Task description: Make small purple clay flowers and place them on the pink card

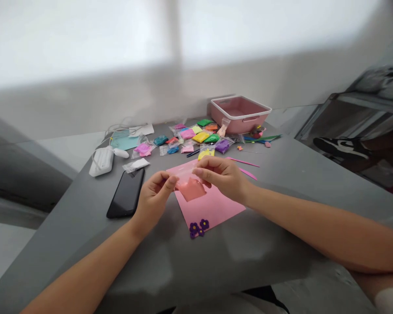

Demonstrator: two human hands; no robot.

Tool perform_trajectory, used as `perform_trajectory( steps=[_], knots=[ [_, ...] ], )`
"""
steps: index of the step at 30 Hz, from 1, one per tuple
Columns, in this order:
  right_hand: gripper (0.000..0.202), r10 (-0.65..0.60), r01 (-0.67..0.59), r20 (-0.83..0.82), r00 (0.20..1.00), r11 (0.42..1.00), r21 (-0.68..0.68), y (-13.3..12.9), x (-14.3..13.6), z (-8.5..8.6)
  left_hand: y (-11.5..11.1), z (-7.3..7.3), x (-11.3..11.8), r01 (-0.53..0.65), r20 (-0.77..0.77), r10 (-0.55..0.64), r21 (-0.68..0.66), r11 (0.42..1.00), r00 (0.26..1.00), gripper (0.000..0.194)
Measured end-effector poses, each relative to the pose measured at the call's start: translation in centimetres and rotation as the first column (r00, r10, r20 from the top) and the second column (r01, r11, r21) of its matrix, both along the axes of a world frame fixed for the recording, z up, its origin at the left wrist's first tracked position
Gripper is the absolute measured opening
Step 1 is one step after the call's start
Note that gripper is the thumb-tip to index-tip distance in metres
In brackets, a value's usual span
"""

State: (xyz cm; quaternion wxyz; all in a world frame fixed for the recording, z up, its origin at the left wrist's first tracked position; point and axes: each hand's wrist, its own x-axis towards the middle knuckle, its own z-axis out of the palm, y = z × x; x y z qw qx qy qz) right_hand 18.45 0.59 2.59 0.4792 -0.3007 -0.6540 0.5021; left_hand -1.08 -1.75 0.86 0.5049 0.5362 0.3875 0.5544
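Note:
A clear bag of salmon-coloured clay (192, 190) is held up over a pink sheet (216, 207). My left hand (155, 196) pinches the bag's left side between thumb and fingers. On the upper right edge of the same bag, my right hand (224, 176) has its thumb and fingers closed. Small purple flowers with yellow centres (198, 228) lie at the near corner of the sheet. Behind the hands, a yellow clay packet (206, 152) touches the sheet's far side.
A black phone (126, 194) and a white power strip (102, 161) lie to the left. Several coloured clay packets (187, 134) spread across the back, beside a pink basket (240, 114). Pink tools (244, 162) lie right of the sheet. Shoes (342, 148) are on a rack at far right.

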Motion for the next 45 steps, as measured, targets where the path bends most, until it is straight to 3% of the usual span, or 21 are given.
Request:
perform_trajectory(
  steps=[7,11,16,23,27,31,34,37,39,43,45],
  knots=[
    [0.026,-0.031,0.031,0.003,1.000,0.999,-0.016,0.1,0.0,-0.4,0.0,0.1,0.1,-0.037,-0.012,0.037,0.003,0.999,0.999,0.028],
    [0.032,-0.104,0.104,-0.085,0.991,0.995,-0.007,0.4,0.1,-0.5,0.1,-0.1,0.0,-0.060,-0.048,0.062,0.030,0.998,0.997,0.030],
    [0.039,-0.056,0.046,-0.188,0.980,0.997,-0.059,0.8,0.2,-0.4,-0.1,0.1,0.1,-0.054,-0.097,0.056,0.018,0.998,0.994,0.036],
    [0.020,-0.031,0.038,-0.084,0.996,0.996,0.082,0.6,0.4,-0.5,0.0,0.0,-0.1,-0.048,-0.197,0.059,0.062,0.997,0.979,0.036],
    [0.025,0.031,-0.023,0.129,0.991,0.998,-0.060,0.6,0.7,0.3,0.1,0.0,-0.4,-0.024,-0.298,0.078,0.180,0.983,0.951,0.032],
    [0.023,0.198,-0.144,0.300,0.933,0.971,-0.191,0.4,1.0,1.0,0.0,0.2,-0.6,0.044,-0.415,0.085,0.291,0.956,0.906,0.024],
    [0.018,0.233,-0.164,0.394,0.889,0.966,-0.200,0.2,1.0,1.3,0.1,0.0,-0.8,0.066,-0.466,0.110,0.345,0.936,0.878,0.018],
    [0.017,0.240,-0.145,0.382,0.892,0.955,-0.259,-0.1,0.7,1.4,0.2,-0.3,-1.0,0.056,-0.502,0.178,0.416,0.908,0.846,0.017],
    [0.016,0.204,-0.102,0.314,0.927,0.945,-0.310,-0.4,0.2,1.3,0.3,-0.5,-1.2,0.068,-0.556,0.253,0.491,0.869,0.792,0.028],
    [0.016,0.142,-0.064,0.185,0.972,0.925,-0.374,-1.2,-0.7,1.1,-0.1,-0.7,-1.0,0.173,-0.668,0.417,0.632,0.756,0.617,0.070],
    [0.015,0.137,-0.072,0.142,0.980,0.918,-0.389,-1.6,-1.0,0.9,-0.4,-0.6,-0.8,0.213,-0.670,0.474,0.679,0.702,0.571,0.081]
  ],
)
